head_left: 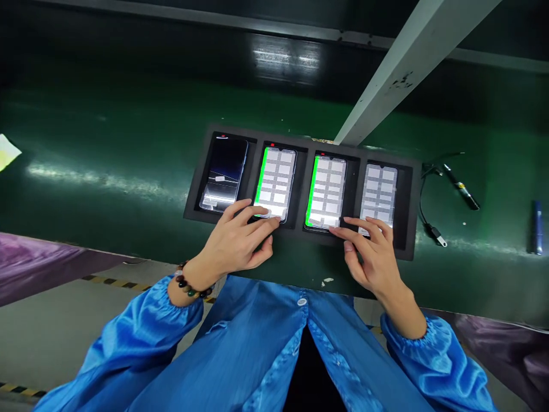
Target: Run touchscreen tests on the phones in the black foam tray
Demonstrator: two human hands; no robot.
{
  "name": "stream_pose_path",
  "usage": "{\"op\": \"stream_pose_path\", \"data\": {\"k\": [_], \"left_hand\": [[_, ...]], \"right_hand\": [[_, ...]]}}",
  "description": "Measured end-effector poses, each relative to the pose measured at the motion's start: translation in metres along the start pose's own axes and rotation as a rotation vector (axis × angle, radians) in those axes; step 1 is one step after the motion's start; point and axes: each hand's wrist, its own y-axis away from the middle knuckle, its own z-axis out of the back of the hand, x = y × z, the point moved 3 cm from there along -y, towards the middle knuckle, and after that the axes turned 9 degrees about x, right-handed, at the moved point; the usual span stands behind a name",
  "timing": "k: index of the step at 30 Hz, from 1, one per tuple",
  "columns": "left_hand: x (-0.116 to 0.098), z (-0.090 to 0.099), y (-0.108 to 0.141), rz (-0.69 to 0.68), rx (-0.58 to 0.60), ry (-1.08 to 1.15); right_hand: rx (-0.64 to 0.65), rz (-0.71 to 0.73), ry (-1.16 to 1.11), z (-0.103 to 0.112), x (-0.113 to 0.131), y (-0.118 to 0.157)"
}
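Note:
Several smartphones lie face up in the slots of a black tray (pixel 300 233). The leftmost phone (pixel 223 171) has a dark screen. Grey blocks and a green strip along the left edge light up the second phone (pixel 277 177) and the third phone (pixel 328 186). On the rightmost phone (pixel 380 191) there are grey blocks without a green strip. My left hand (pixel 238 237) has its fingers spread over the lower end of the second phone. My right hand (pixel 373 254) is spread too, its index fingertip at the bottom of the third phone and other fingers over the rightmost phone's lower end.
A green table (pixel 128 171) carries the tray. To its right lie a short black USB cable (pixel 424 212), a black pen-like tool (pixel 461 186) and a blue pen (pixel 537 228). A grey metal post (pixel 398 74) rises behind the tray. Yellowish paper (pixel 7 151) sits far left.

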Motion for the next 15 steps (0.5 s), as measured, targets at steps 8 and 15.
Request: {"op": "stream_pose_path", "data": {"k": [8, 15], "left_hand": [[0.004, -0.008, -0.011, -0.1, -0.009, 0.073], [0.016, -0.007, -0.014, -0.083, 0.107, 0.144]], "right_hand": [[-0.038, -0.023, -0.013, 0.004, -0.009, 0.007], [0.03, -0.062, -0.01, 0.006, -0.01, -0.004]]}}
